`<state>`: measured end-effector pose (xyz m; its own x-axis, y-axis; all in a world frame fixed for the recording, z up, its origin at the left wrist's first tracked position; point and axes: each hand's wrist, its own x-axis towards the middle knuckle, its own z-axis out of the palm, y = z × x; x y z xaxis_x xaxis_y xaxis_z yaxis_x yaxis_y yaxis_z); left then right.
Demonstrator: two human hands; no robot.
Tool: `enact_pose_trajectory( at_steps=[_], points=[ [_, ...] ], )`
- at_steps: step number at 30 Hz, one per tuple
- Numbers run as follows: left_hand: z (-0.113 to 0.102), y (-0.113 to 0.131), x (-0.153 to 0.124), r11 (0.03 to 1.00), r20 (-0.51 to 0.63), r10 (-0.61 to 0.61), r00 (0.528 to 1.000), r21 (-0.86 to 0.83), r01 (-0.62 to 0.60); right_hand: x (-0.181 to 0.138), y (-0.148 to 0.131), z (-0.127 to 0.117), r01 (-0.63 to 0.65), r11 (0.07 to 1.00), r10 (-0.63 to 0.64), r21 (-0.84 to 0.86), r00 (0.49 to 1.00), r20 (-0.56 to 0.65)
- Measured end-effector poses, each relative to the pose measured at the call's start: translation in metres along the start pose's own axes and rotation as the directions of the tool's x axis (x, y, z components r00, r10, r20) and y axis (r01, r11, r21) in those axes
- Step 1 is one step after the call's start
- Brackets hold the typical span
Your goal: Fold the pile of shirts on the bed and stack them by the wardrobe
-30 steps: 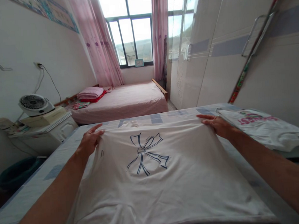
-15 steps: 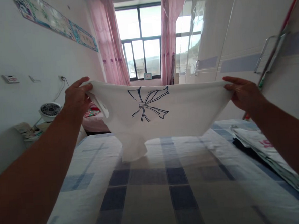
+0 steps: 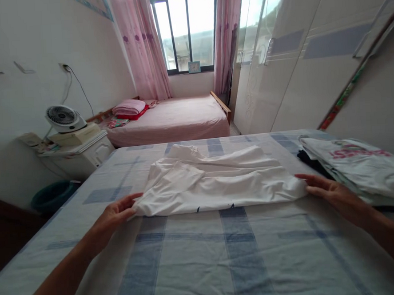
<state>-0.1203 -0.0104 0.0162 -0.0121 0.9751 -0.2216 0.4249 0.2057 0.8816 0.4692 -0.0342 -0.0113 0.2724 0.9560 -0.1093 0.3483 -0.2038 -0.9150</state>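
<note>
A white T-shirt (image 3: 239,187) lies folded lengthwise on the checked bedsheet (image 3: 197,263), with a short sleeve turned over its left part. Just the tips of its dark bow print show along the near folded edge. My left hand (image 3: 116,213) pinches the near left corner between thumb and fingers. At the right end, my right hand (image 3: 330,195) grips the other corner the same way. The cloth between my hands rests on the bed with some wrinkles.
A stack of folded clothes (image 3: 361,159) lies at the bed's right side. Left of the bed stand a white fan (image 3: 65,118) on a cabinet and a dark bin (image 3: 55,196). Beyond is a pink bed (image 3: 182,117); wardrobes (image 3: 279,71) line the right wall.
Both hands have come down from holding the T-shirt stretched in the air, and it now lies on the bed. The head view has tilted downward.
</note>
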Motion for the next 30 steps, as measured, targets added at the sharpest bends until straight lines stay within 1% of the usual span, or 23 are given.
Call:
enact_pose_trajectory(
  at_steps=[2,4,6,8,10,11,13,15,17,18,20,23,25,27,30],
  points=[
    [0.009,0.004,0.0,0.997,-0.045,0.014,0.999,0.083,-0.011,-0.002,-0.002,0.009,0.0,0.996,-0.004,-0.087,0.999,-0.046],
    [0.015,0.012,0.002,0.994,-0.075,0.067,0.995,0.091,-0.06,-0.002,-0.01,0.017,-0.001,0.99,-0.01,-0.14,0.997,-0.079],
    [0.015,0.019,0.002,0.991,-0.104,0.136,0.985,0.003,-0.136,-0.005,-0.021,0.022,0.059,0.993,-0.072,-0.106,0.989,-0.132],
    [0.01,0.021,-0.004,0.972,-0.152,0.199,0.968,-0.096,-0.215,-0.012,-0.03,0.02,0.156,0.986,-0.166,-0.06,0.96,-0.227],
    [0.001,0.02,-0.013,0.957,-0.17,0.249,0.953,-0.109,-0.269,-0.019,-0.033,0.014,0.21,0.976,-0.217,-0.055,0.932,-0.289],
    [-0.003,0.018,-0.017,0.961,-0.149,0.254,0.956,-0.075,-0.267,-0.022,-0.032,0.01,0.203,0.977,-0.215,-0.069,0.934,-0.284],
    [-0.006,0.012,-0.024,0.977,-0.069,0.21,0.975,0.038,-0.208,-0.026,-0.024,0.004,0.138,0.984,-0.16,-0.117,0.963,-0.216],
    [-0.002,0.007,-0.026,0.977,0.001,0.143,0.99,0.161,-0.141,-0.027,-0.013,0.003,0.069,0.98,-0.095,-0.187,0.986,-0.136],
    [0.008,0.005,-0.026,0.966,0.029,0.116,0.993,0.227,-0.12,-0.027,-0.004,0.005,0.042,0.963,-0.071,-0.268,0.992,-0.101],
    [0.012,0.006,-0.026,0.965,0.038,0.116,0.992,0.23,-0.122,-0.027,-0.003,0.007,0.051,0.955,-0.082,-0.291,0.992,-0.096],
    [0.017,0.01,-0.029,0.974,0.038,0.133,0.99,0.179,-0.137,-0.028,-0.003,0.011,0.085,0.956,-0.117,-0.28,0.988,-0.099],
    [0.014,0.015,-0.039,0.986,-0.041,0.155,0.987,0.07,-0.151,-0.03,-0.007,0.012,0.134,0.974,-0.152,-0.183,0.984,-0.09],
    [0.009,0.014,-0.046,0.989,-0.072,0.14,0.988,0.068,-0.135,-0.031,-0.005,0.01,0.141,0.969,-0.161,-0.202,0.983,-0.084],
    [0.006,0.008,-0.049,0.988,-0.038,0.105,0.994,0.12,-0.1,-0.03,0.001,0.006,0.129,0.938,-0.157,-0.321,0.986,-0.064],
    [0.001,-0.001,-0.044,0.97,0.049,0.068,0.997,0.232,-0.077,-0.026,0.007,-0.003,0.126,0.831,-0.173,-0.542,0.984,-0.037]
  ],
)
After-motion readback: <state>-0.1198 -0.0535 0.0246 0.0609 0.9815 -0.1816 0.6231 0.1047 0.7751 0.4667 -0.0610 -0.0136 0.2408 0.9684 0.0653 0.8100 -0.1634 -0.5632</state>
